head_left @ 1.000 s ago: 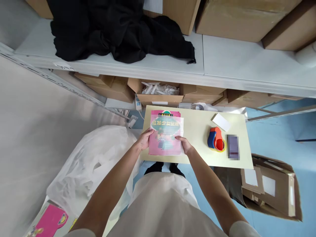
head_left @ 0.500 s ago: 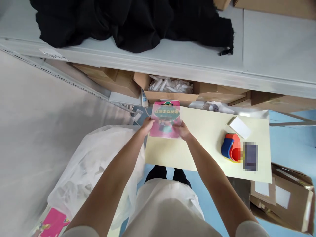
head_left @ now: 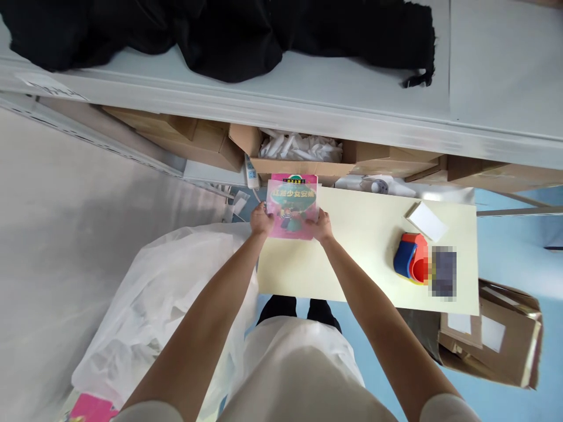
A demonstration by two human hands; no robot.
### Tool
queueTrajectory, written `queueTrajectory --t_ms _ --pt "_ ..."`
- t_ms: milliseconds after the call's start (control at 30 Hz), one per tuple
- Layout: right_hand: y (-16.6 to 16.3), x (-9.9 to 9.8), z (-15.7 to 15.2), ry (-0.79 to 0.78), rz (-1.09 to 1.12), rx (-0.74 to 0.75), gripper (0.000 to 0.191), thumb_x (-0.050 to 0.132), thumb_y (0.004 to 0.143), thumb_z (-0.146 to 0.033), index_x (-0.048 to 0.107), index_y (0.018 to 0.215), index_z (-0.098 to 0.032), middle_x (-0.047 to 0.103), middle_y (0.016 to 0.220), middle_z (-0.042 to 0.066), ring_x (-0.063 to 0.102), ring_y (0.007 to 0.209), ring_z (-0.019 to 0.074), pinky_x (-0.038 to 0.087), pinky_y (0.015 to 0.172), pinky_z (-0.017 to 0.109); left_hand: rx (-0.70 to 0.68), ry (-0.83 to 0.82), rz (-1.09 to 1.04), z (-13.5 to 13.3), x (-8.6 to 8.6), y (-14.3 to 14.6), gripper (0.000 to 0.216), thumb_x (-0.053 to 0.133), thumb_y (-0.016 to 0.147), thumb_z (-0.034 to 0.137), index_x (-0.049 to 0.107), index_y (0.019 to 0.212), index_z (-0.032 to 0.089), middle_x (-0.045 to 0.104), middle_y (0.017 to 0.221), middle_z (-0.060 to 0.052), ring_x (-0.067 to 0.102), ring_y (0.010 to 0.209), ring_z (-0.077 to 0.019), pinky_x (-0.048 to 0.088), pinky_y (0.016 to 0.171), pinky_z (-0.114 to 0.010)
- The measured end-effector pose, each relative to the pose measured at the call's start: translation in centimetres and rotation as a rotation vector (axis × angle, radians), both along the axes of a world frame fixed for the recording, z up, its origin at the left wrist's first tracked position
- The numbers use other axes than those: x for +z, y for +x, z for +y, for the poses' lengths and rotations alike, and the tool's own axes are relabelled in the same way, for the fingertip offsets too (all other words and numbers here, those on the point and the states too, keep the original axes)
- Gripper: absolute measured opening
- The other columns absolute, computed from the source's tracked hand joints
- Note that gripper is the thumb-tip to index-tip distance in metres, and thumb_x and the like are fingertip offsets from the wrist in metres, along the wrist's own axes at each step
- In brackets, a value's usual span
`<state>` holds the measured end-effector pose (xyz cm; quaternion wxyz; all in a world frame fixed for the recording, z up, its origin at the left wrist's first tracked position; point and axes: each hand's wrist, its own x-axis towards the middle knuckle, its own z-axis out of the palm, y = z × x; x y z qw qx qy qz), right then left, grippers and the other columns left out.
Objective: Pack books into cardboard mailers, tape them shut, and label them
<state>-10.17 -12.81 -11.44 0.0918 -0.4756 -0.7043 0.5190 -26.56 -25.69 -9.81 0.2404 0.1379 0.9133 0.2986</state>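
A pink picture book (head_left: 292, 193) with a green oval and characters on its cover is held out over the left end of the cream table (head_left: 360, 252). A clear film, seemingly a plastic sleeve, covers most of it; the top strip looks brighter. My left hand (head_left: 261, 221) grips the left edge low down, and my right hand (head_left: 322, 226) pinches the lower right edge. Both thumbs lie on the front, while the other fingers are mostly hidden.
On the table's right lie a white block (head_left: 427, 221), a red-and-blue plastic holder (head_left: 410, 258) and a blurred-out dark item (head_left: 444, 272). An open carton (head_left: 303, 169) of white packets stands behind. Left is a big translucent bag (head_left: 176, 281); lower right, a cardboard box (head_left: 505, 346).
The book is still in both hands, tilted slightly differently; glare has faded and its cover figures show more clearly. My view has shifted, so the shelf and black cloth sit higher.
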Motion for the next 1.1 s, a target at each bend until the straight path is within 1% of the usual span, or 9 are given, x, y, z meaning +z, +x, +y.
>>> queueTrajectory --t_ms 100,200,333,533,633,700,867,967,1100 --pt "0.2 0.8 -0.4 0.059 -0.122 -0.047 0.063 0.066 0.061 -0.025 0.054 0.123 -0.020 0.053 0.122 0.012 0.045 0.122 0.0321 0.040 0.104 0.047 0.000 -0.029 0.042 0.0 0.1 0.1 0.049 0.063 0.071 0.011 0.057 0.119 0.016 0.065 0.113 -0.013 0.058 0.116 -0.0274 0.041 0.101 -0.040" --pt "0.9 1.5 -1.1 0.020 -0.159 -0.080 0.080 0.065 0.065 -0.028 0.038 0.140 -0.019 0.043 0.132 0.016 0.048 0.122 0.0318 0.042 0.102 0.047 0.021 -0.014 0.041 0.0 0.2 0.6 0.054 0.064 0.072 0.016 0.052 0.125 0.017 0.061 0.121 -0.015 0.053 0.122 -0.0279 0.038 0.106 -0.040" --pt "3.3 2.6 -2.6 0.006 -0.129 -0.089 0.080 0.061 0.071 -0.027 0.029 0.145 -0.020 0.039 0.137 0.019 0.051 0.118 0.0303 0.043 0.100 0.049 0.047 0.058 0.048 -0.4 0.7 1.9 0.063 0.067 0.071 0.022 0.047 0.130 0.014 0.051 0.133 -0.018 0.041 0.133 -0.0301 0.028 0.113 -0.041" --pt "9.6 3.7 -5.0 0.031 -0.095 -0.074 0.073 0.057 0.075 -0.029 0.031 0.142 -0.020 0.041 0.135 0.019 0.056 0.108 0.0281 0.047 0.096 0.050 -0.030 0.159 0.070 -2.3 2.6 5.2 0.062 0.067 0.072 0.027 0.047 0.129 0.015 0.042 0.143 -0.019 0.028 0.140 -0.0338 0.022 0.115 -0.047" --pt "13.0 3.9 -6.0 0.019 -0.105 -0.056 0.070 0.056 0.075 -0.035 0.034 0.139 -0.018 0.044 0.131 0.019 0.059 0.100 0.0269 0.050 0.089 0.048 -0.108 0.167 0.080 -3.6 3.9 7.8 0.057 0.066 0.073 0.026 0.050 0.126 0.014 0.041 0.144 -0.020 0.029 0.140 -0.0351 0.023 0.115 -0.048" --pt "15.1 4.1 -6.5 -0.014 -0.101 -0.041 0.069 0.056 0.074 -0.038 0.037 0.137 -0.017 0.045 0.129 0.019 0.062 0.094 0.0254 0.052 0.085 0.045 -0.173 0.195 0.072 -4.5 4.9 9.9 0.051 0.064 0.075 0.026 0.053 0.123 0.015 0.045 0.141 -0.018 0.032 0.139 -0.0333 0.026 0.115 -0.047" --pt "19.2 4.4 -6.5 -0.098 -0.090 0.056 0.069 0.057 0.072 -0.043 0.040 0.134 -0.018 0.048 0.128 0.018 0.064 0.081 0.0197 0.054 0.079 0.038 -0.259 0.271 -0.096 -8.1 7.8 15.7 0.041 0.059 0.078 0.029 0.058 0.117 0.017 0.060 0.126 -0.015 0.055 0.120 -0.0277 0.040 0.106 -0.042" --pt "20.6 4.9 -5.8 -0.108 -0.057 0.152 0.063 0.058 0.070 -0.045 0.046 0.127 -0.021 0.055 0.121 0.013 0.064 0.074 0.0172 0.054 0.075 0.035 -0.166 0.303 -0.221 -11.3 9.8 19.6 0.044 0.055 0.079 0.037 0.057 0.118 0.017 0.063 0.122 -0.015 0.064 0.107 -0.0260 0.049 0.094 -0.039" --pt "21.6 5.9 -5.2 -0.144 0.044 0.304 0.054 0.060 0.067 -0.046 0.055 0.115 -0.023 0.062 0.106 0.008 0.064 0.069 0.0167 0.053 0.069 0.034 0.095 0.276 -0.249 -16.3 11.5 25.8 0.047 0.055 0.077 0.040 0.058 0.118 0.019 0.064 0.122 -0.014 0.065 0.106 -0.0267 0.051 0.090 -0.038"
